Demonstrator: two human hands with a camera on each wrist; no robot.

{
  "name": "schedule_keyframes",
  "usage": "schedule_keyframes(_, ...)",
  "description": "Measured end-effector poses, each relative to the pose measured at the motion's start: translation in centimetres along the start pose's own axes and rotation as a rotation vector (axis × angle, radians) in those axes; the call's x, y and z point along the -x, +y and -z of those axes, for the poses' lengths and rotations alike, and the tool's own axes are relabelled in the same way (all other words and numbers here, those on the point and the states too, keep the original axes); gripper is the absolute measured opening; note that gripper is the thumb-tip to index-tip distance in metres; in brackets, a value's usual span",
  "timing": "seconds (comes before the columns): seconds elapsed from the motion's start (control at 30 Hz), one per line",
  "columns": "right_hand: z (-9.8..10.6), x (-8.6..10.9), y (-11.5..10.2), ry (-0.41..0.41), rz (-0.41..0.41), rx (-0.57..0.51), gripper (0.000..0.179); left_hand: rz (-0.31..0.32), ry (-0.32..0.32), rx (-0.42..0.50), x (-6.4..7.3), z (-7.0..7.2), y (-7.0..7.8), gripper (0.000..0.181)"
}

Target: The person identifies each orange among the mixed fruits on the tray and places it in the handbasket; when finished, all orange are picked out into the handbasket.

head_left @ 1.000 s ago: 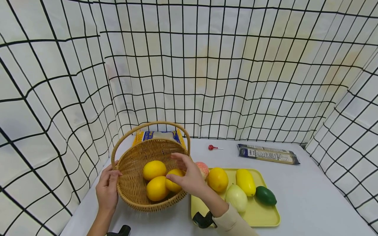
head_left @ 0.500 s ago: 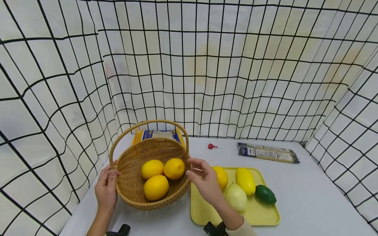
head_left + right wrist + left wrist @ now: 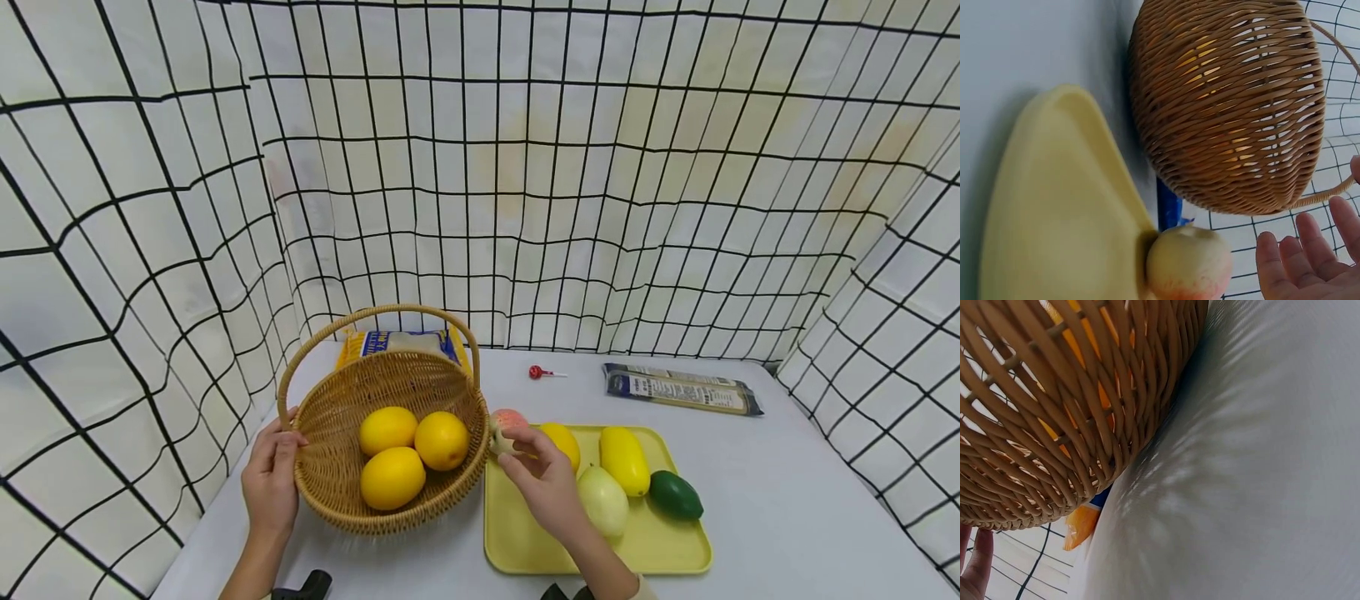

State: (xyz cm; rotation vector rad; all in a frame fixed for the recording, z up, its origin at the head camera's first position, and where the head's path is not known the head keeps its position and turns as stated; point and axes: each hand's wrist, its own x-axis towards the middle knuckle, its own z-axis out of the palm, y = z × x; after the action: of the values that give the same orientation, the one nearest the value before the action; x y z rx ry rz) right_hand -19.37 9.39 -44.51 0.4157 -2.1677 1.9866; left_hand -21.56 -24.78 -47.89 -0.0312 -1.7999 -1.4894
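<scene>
My left hand (image 3: 272,479) grips the left rim of a wicker basket (image 3: 322,471), thumb over the edge by the handle's foot. The basket tilts toward me, and three yellow fruits (image 3: 392,477) lie inside it. In the left wrist view only fingertips (image 3: 979,556) show at the rim of the woven wall (image 3: 1079,444). My right hand (image 3: 546,487) holds nothing; its fingers are loosely bent above the left part of a yellow tray (image 3: 517,542). Close by its fingertips is a pink and cream peach (image 3: 507,423), seen beside the tray edge in the right wrist view.
On the tray sit an orange-yellow fruit (image 3: 562,446), a long yellow fruit (image 3: 624,461), a pale green onion-shaped piece (image 3: 602,500) and a dark green one (image 3: 675,496). Behind are a yellow-blue bag (image 3: 408,342), a red lollipop (image 3: 536,372) and a flat packet (image 3: 682,390). Black netting surrounds the table.
My right hand has let go of a yellow fruit in the basket and moved out to the right, over the tray. The fruits have shifted slightly. The left hand keeps its grip on the rim.
</scene>
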Motion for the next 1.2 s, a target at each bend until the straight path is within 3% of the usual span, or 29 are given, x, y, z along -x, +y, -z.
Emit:
schedule_keyframes(0.23, 1.3, 0.5, 1.2, 0.019, -0.011, 0.020, 0.032, 0.006, 0.008, -0.015, 0.0, -0.1, -0.1, 0.027)
schedule_keyframes(0.53, 3.2, 0.0, 1.3, 0.106, -0.072, 0.076, 0.036, -0.005, 0.003, -0.018, -0.1, -0.1, -0.2, 0.026)
schedule_keyframes(0.97, 4.6, -0.3, 1.8, 0.213, 0.016, 0.202, 0.039, 0.009, -0.006, 0.005, 0.0, 0.0, 0.1, 0.027)
schedule_keyframes(1.2, 4.9, -0.6, 2.2, 0.227, 0.005, 0.259, 0.042, 0.010, -0.005, 0.004, 0.1, 0.0, 0.0, 0.027)
